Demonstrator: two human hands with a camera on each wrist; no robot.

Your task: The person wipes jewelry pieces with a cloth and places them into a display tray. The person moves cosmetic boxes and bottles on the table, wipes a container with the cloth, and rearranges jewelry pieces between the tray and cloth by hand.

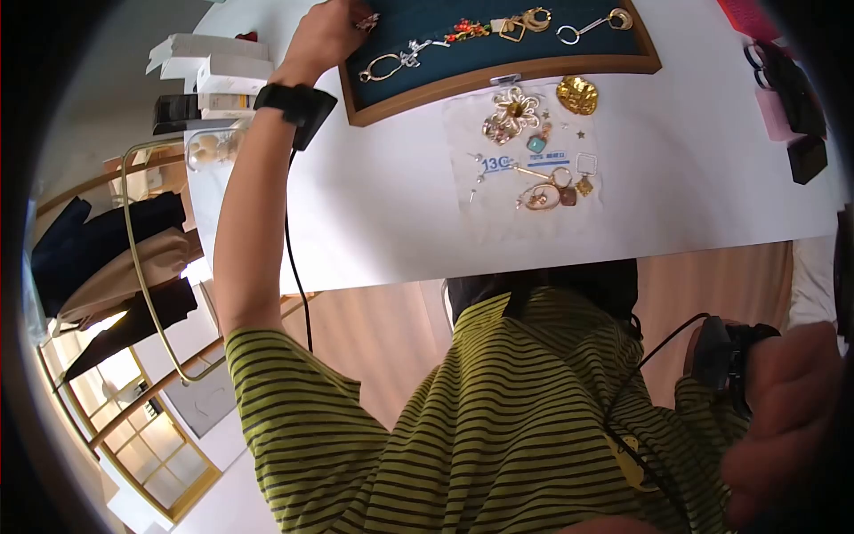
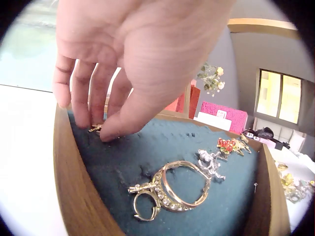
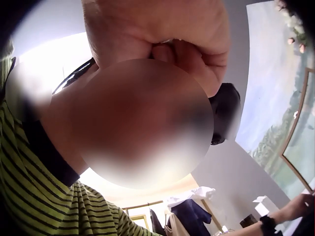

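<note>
At the near left corner of the wooden jewelry tray, my left hand reaches down over the dark green lining. Thumb and fingers pinch a small gold-coloured jewelry piece, mostly covered by the fingertips. Close by on the lining lie a rhinestone bangle, a silver figure-shaped ornament and a red-beaded piece. My right hand is raised in front of the head, its fingers curled with nothing visible in them. In the head view this right hand appears blurred at the right edge.
A clear plastic bag with brooches, earrings and a gold shell-like piece on it lies before the tray. White boxes stand at the left, a black box at the right. Cables run from both wrists.
</note>
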